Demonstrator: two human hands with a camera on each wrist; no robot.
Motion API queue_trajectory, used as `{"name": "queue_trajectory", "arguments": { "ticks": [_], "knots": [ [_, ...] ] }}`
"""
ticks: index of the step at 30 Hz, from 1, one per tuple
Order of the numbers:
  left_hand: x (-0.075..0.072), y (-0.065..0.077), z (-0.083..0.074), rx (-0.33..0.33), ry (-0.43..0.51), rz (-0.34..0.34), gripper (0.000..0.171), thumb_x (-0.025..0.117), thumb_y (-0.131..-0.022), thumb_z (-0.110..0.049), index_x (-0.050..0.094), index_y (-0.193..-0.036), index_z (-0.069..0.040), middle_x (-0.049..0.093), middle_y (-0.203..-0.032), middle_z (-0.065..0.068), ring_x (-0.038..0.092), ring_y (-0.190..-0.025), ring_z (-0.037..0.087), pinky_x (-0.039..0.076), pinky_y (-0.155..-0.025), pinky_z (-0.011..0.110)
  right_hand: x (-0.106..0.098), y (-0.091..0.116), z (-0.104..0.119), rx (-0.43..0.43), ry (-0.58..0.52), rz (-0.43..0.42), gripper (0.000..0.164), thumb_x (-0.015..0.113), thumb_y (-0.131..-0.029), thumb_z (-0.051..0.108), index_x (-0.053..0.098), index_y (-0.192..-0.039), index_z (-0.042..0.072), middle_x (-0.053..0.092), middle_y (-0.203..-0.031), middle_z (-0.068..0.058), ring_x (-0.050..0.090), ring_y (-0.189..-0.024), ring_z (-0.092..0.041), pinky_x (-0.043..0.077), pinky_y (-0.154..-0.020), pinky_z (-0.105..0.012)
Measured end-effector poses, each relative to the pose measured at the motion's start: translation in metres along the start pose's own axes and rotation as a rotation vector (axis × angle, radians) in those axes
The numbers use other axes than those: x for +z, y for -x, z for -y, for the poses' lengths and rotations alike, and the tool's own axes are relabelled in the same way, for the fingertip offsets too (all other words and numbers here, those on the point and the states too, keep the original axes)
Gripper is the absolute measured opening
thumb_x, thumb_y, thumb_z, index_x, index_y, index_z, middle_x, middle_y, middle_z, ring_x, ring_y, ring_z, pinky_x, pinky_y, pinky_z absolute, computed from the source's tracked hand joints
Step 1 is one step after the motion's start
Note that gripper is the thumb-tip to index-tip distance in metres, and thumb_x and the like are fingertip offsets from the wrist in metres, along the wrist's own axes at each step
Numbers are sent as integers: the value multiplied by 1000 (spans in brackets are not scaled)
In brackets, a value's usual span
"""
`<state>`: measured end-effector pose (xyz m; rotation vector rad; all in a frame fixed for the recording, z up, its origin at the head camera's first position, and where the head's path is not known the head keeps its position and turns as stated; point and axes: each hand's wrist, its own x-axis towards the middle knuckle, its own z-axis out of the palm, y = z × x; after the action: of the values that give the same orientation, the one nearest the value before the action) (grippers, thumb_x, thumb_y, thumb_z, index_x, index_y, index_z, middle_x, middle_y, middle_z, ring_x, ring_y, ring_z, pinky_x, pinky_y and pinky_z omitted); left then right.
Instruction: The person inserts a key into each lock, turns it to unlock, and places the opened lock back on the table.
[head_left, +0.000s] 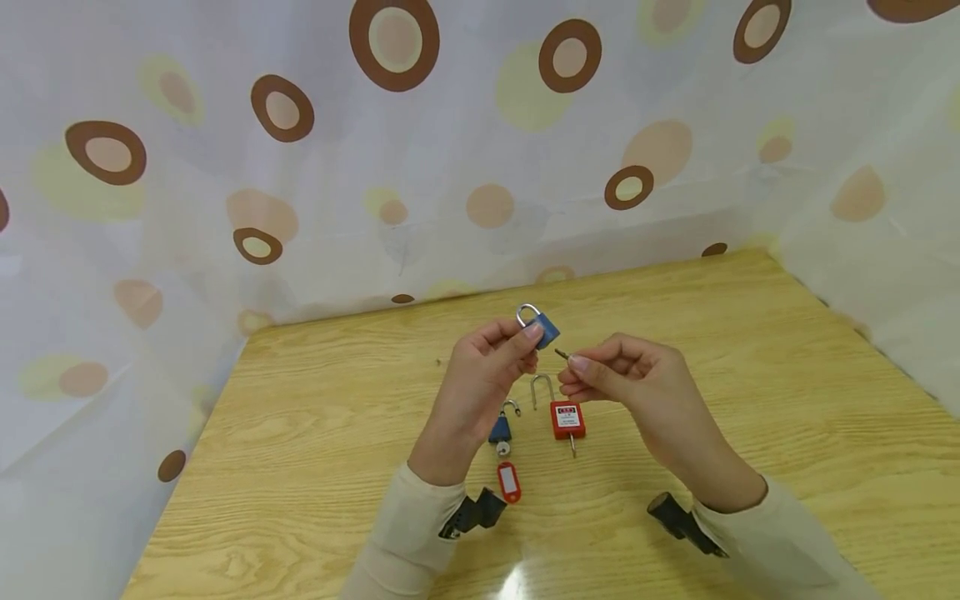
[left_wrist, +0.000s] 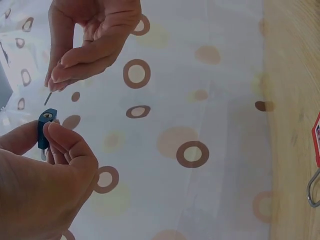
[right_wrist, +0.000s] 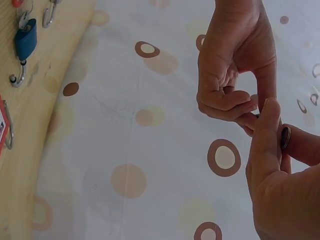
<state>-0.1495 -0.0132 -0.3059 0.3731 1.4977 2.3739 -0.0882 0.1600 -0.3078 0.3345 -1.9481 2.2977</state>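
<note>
My left hand (head_left: 474, 385) holds a small blue padlock (head_left: 548, 331) above the table, thumb against its body. The silver shackle points up and away, and in the left wrist view the padlock (left_wrist: 44, 131) turns its keyhole toward the other hand. Between thumb and fingers my right hand (head_left: 651, 385) pinches a small key (head_left: 561, 353). The key's blade (left_wrist: 48, 98) points at the keyhole with a short gap between them. In the right wrist view the key's round head (right_wrist: 285, 138) shows at the thumb, while the fingers mostly hide the padlock.
Below the hands, a second blue padlock (head_left: 499, 431) lies on the wooden table (head_left: 300, 467) with its shackle open. A key in it links to a red tag (head_left: 509, 482). Beside it lies a red padlock (head_left: 567, 420), shackle open, key inserted. Patterned sheeting (head_left: 442, 150) surrounds the table.
</note>
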Motion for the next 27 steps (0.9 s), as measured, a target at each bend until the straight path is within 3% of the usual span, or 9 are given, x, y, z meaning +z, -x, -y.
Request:
{"name": "queue_trajectory", "arguments": {
  "ticks": [17,27],
  "knots": [
    [4,3,5,66,-65,26,3,65,-91,-8,63,-89,-10,59,-82,-1,56,-74,13,48,-78,25,8,1,-3,6,-77,-41,7,63,-93,5,68,-90,3,73,-86,-6,71,-80,-17,56,-76,-33],
    [3,6,1,93,-97,13,4,64,-92,-9,62,-89,-9,58,-83,-1,57,-77,16,47,-84,29,6,3,-4,13,-88,76,16,56,-96,2,62,-108,-6,72,-99,-11,70,-92,-22,53,-83,-34]
  ]
}}
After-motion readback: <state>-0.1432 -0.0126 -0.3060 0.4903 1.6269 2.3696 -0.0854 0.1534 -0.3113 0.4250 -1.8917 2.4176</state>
